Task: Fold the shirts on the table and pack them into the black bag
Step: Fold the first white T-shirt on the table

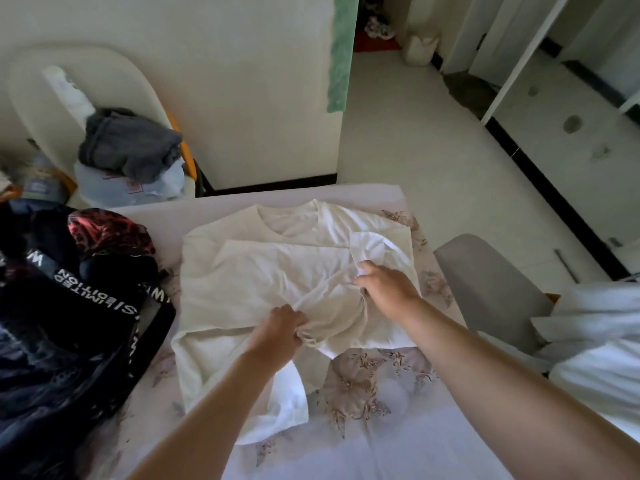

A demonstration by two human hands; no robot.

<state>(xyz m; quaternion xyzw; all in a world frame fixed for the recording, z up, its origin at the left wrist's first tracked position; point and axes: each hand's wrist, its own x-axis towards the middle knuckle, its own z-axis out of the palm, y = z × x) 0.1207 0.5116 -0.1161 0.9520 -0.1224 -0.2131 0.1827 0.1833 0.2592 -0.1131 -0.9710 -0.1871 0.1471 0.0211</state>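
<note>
A cream shirt point(249, 271) lies spread on the table point(381, 393), collar at the far side, over a white shirt point(287, 403) that sticks out near the front. My left hand point(282, 329) grips a bunched fold of the cream fabric near its lower middle. My right hand point(384, 284) grips cloth at the shirt's right side, where white fabric point(369, 249) is turned up. The black bag point(69, 323), printed with white letters and red patches, sits at the table's left edge, close to the shirts.
A grey chair point(491, 289) stands right of the table, with pale cloth point(595, 341) piled beyond it. At the back left a white chair point(41, 95) carries a grey garment point(128, 147) and plastic bags. Open floor lies behind the table.
</note>
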